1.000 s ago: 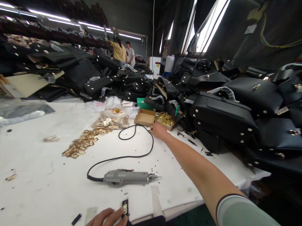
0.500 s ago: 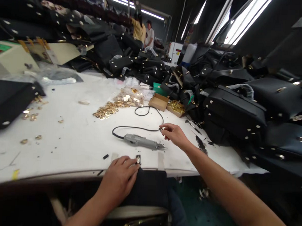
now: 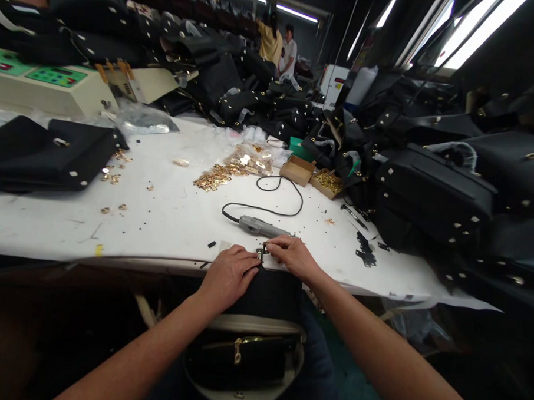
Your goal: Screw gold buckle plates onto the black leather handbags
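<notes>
On my lap hangs an open black bag point(image 3: 267, 294) with a pale lining and a gold zip pull, its upper end lying at the table's front edge. My left hand point(image 3: 232, 276) is closed on that end, fingertips beside a small gold plate point(image 3: 259, 255) on a black tab. Just to the right, my right hand point(image 3: 292, 258) pinches a small dark flat piece point(image 3: 265, 247) between thumb and fingers, close against the tab. Behind the hands lies a grey electric screwdriver point(image 3: 262, 227) with a black cord; my right hand partly covers its tip end.
Loose gold fittings point(image 3: 217, 177) are heaped mid-table, near an open cardboard box point(image 3: 297, 170) and a box of small gold parts point(image 3: 327, 182). Black bags point(image 3: 435, 189) crowd the right and back. At left are a black bag piece point(image 3: 78, 153) and a cream machine point(image 3: 54, 93).
My right hand has come left and nearer, from beyond the screwdriver's tip to the tab beside my left hand. My left hand stays on the bag. The view has shifted left.
</notes>
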Demonstrator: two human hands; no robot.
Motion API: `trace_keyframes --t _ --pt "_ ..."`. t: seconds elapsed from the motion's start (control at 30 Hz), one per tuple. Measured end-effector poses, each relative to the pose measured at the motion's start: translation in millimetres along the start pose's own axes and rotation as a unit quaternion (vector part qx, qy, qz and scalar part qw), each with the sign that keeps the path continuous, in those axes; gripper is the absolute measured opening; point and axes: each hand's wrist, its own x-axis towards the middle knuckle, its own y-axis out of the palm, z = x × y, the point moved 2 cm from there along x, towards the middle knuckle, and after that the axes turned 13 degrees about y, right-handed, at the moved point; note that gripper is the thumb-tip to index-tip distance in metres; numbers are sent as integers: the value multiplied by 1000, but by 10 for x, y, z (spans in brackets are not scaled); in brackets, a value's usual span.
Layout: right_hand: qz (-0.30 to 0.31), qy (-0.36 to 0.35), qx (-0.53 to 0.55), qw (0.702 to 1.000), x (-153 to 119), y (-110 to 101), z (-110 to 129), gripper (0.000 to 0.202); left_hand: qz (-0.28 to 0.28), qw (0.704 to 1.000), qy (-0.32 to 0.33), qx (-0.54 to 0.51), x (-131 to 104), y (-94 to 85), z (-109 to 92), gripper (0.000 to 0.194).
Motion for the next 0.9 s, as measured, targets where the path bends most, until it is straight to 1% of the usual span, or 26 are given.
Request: trace_keyframes --t 0.1,0.23,0.37,0.5,0.57,0.67,0.77,0.9 --pt "10 28 25 999 60 79 -58 25 -6 1000 -13 -3 -4 6 10 23" --pt "-10 33 57 998 128 151 -130 29 -12 999 -33 -7 -8 25 28 16" --pt "-1 18 26 1000 155 202 -167 20 -27 999 -25 -19 -21 50 39 12" --pt "-39 -10 -25 999 130 212 -153 17 -40 999 -19 -18 -39 69 46 15" --pt "-59 -10 -47 997 119 211 -132 15 -38 999 -21 -15 -42 73 46 14" --pt "-68 24 -59 996 126 212 -106 13 -36 999 -21 -13 -36 65 38 14" --pt "-43 64 -40 996 159 219 -100 13 -28 999 -23 -13 -23 50 34 14" --pt "-40 63 -68 995 197 203 -97 12 -23 999 -22 -10 -18 46 44 12"
